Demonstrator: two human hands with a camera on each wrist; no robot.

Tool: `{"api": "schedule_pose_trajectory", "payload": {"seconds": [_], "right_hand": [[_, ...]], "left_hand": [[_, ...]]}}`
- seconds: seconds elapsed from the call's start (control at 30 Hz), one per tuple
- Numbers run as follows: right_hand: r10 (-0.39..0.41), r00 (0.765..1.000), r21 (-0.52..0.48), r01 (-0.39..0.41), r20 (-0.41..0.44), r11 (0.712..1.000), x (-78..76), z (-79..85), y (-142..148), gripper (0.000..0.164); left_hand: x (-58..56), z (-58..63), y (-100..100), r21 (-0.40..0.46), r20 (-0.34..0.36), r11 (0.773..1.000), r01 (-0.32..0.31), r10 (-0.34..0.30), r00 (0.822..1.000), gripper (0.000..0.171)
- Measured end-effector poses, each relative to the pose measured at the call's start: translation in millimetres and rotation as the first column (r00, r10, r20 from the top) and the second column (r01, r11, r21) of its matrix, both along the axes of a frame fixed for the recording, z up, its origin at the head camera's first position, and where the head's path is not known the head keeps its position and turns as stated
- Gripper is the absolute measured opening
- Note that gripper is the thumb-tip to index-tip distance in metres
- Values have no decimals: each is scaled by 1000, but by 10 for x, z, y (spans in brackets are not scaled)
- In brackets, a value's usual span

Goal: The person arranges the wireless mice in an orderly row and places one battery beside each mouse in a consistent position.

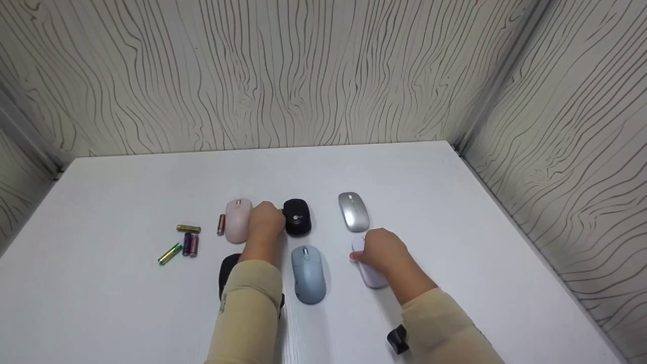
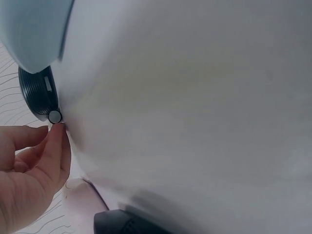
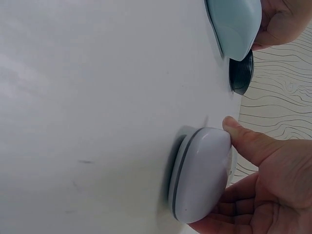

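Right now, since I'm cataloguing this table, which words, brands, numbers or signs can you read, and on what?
No text can be read.
Black rounded mouse beside the left hand: pale round mark and apparent lettering, too small to read.
Coloured cylindrical batteries: any print is too small.

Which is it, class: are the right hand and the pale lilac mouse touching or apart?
Touching. The right wrist view shows the right hand gripping the pale lilac mouse, thumb against its edge.
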State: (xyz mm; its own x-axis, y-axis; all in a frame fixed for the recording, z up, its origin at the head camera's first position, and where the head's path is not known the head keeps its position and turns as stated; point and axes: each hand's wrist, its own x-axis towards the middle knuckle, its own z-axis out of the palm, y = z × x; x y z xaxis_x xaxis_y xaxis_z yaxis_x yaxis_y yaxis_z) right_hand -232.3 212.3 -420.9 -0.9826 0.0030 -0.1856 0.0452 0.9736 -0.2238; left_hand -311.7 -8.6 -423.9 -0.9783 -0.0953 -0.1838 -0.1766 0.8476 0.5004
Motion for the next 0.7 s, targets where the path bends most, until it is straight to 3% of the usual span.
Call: {"api": "schedule_pose_trajectory", "payload": {"seconds": [0.4, 0.43, 0.47, 0.63, 0.67, 0.7], "right_hand": [[16, 1000, 12, -16, 3, 1000, 15, 23, -7, 37], [15, 1000, 12, -15, 2, 1000, 15, 23, -8, 37], [14, 1000, 13, -14, 1, 1000, 12, 25, -8, 37], [14, 1000, 10, -14, -2, 1000, 5, 18, -20, 36], [14, 1000, 9, -14, -2, 1000, 5, 18, -21, 36], [15, 1000, 7, -15, -2, 1000, 5, 19, -23, 36]], "left_hand": [[-26, -24, -7, 47, 22, 998, -50, 49, 999, 36], [-83, -115, -14, 35, -6, 998, -44, 44, 999, 36], [-91, -115, -16, 30, -5, 999, -39, 39, 999, 35], [-96, -54, -69, 11, -13, 1000, -15, 15, 1000, 31], [-41, 58, -80, 6, 10, 1000, -6, 6, 1000, 29], [-35, 86, -98, -9, 6, 1000, 4, -4, 1000, 27]]}}
